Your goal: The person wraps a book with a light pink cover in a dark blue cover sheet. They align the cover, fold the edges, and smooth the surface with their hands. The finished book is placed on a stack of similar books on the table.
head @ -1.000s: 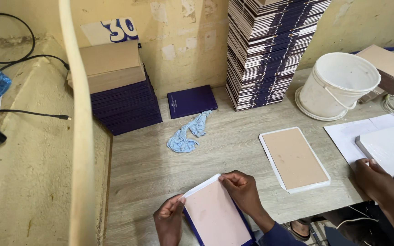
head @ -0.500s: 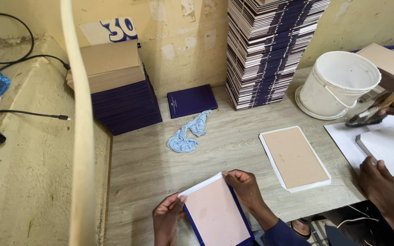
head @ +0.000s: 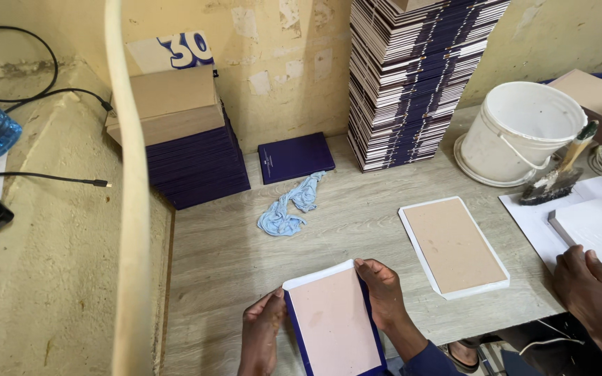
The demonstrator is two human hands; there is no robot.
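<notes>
In the head view, the person's left hand [head: 262,334] grips the left edge of a dark blue book cover with a tan cardboard panel and a white paper flap along its top [head: 334,322], fingers curled around the edge with the thumb on top. The right hand [head: 383,292] pinches the cover's upper right edge, fingers pressed against the board near the white flap. The cover sits at the near edge of the pale wood-grain table [head: 245,257], tilted slightly, its lower end running out of the frame.

Just to the right lies a second tan board on white paper [head: 454,245], flat on the table and apart from the hands. Farther back, a crumpled light blue cloth [head: 287,207] lies near a single dark blue cover [head: 295,157] against the wall. A low pile of dark blue covers topped with brown boards [head: 186,143] stands at the left, and a tall stack of finished covers [head: 416,76] rises at the middle. A white plastic bucket [head: 524,132] stands at the right, a glue brush [head: 559,177] resting beside it. Another person's hand [head: 587,289] rests flat on white sheets [head: 593,226] at the right edge.
</notes>
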